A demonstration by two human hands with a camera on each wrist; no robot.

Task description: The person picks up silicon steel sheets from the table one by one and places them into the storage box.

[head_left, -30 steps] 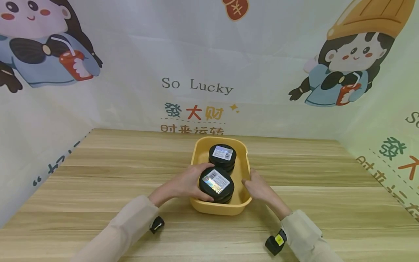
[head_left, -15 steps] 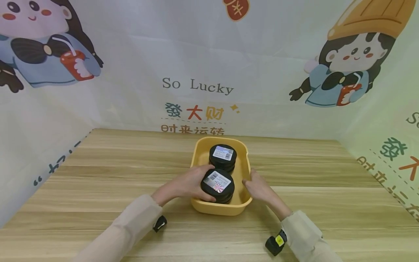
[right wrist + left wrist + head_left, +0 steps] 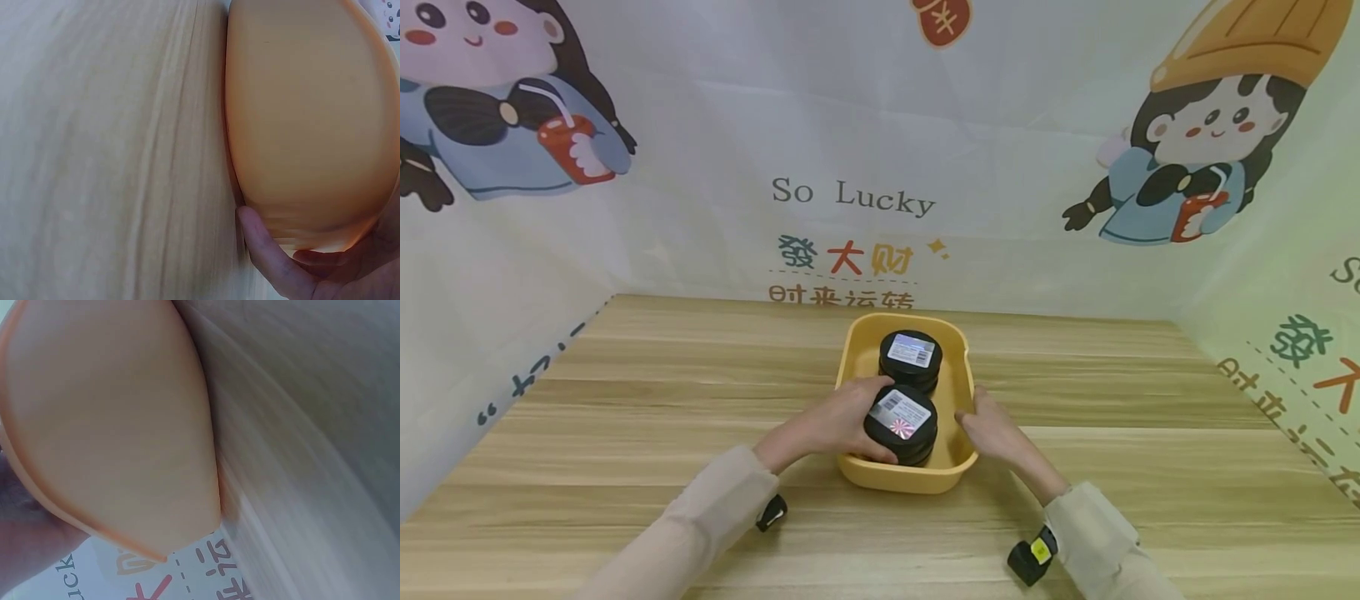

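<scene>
A yellow plastic bin [image 3: 957, 367] stands on the wooden table. Two stacks of flat black round containers are in it, one behind the other. White labels with barcodes face up on the far stack [image 3: 910, 353] and the near stack [image 3: 901, 417]; the near label also has a shiny sticker. My left hand [image 3: 848, 418] reaches over the bin's left rim and grips the near stack, thumb at its front and fingers at its back. On the bin's right side my right hand [image 3: 988, 425] holds the wall, with the thumb over the rim and fingers [image 3: 269, 250] against the outside.
The wooden tabletop [image 3: 662, 392] runs back to a printed cloth backdrop [image 3: 850, 100], which also rises at the left and right. Black wrist cameras hang below both sleeves, one at the left [image 3: 771, 513] and one at the right [image 3: 1030, 560].
My left hand and the near stack have shifted slightly to the right inside the bin. The right hand, the bin and the far stack stay in place.
</scene>
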